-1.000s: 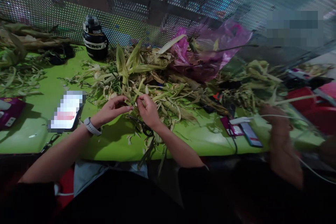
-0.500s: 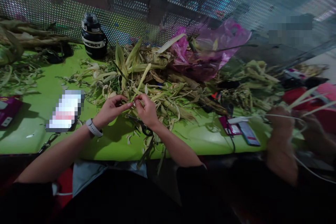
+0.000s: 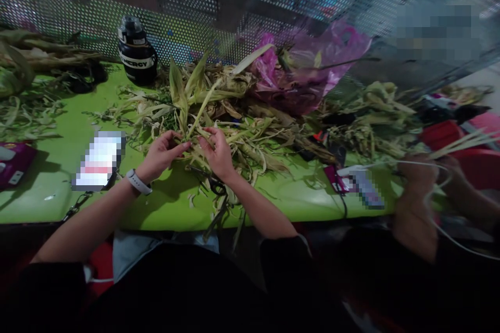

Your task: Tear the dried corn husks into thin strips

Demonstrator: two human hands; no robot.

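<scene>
My left hand, with a pale band on its wrist, pinches the lower end of a corn husk strip between thumb and fingers. The long, pale yellow-green strip slants up and away from me. Close by on the right, my right hand bends its fingers and thumb around husk at the same spot; the exact grip is partly hidden. Broad upright husk leaves stand just behind the hands. Below my right hand lies what looks like a pair of dark-handled scissors, partly covered by shreds.
A pile of dry husks spreads over the green tabletop. Behind stand a black bottle and a pink plastic bag. A phone lies left, another right. At far right, another person's hands hold pale strips.
Both hands have shifted slightly away from me, and the strip's lower end has moved with them. My right thumb has come a little away from my left fingertips.
</scene>
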